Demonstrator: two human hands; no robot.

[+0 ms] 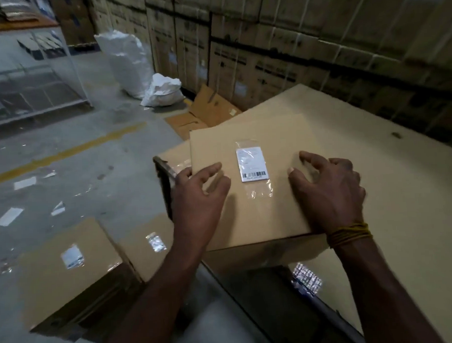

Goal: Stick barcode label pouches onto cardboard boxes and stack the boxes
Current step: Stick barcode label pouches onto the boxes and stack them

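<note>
Here we are at the bench, and the cardboard box (pixel 249 196) sits centre frame on a big sheet of cardboard (pixel 389 190) that covers the table. The barcode label pouch (pixel 253 167) is already stuck flat on the box's top face, a clear sleeve with a white slip inside, its long axis running away from the person toward the top of the frame.

Left hand (pixel 199 198) is on the box's left edge, fingers curled over the corner with the thumb on top, so it looks like a grip on that edge. Right hand (pixel 329 190) is planted on the top face to the right of the pouch, fingers bent and fingertips pressing down, a yellow thread band (pixel 349 234) at the wrist. It holds nothing that I can see; it only bears on the board.

So the pouch lies right between the two hands, about level with the fingertips, a shade nearer the right thumb. The labelling on this one looks finished to me.

Lower left of the frame, down on the floor, two labelled boxes (pixel 68 269) sit side by side. That's where this one likely heads: a lift and a swing leftward and down, and the left hand leads since it's on that side.
</note>
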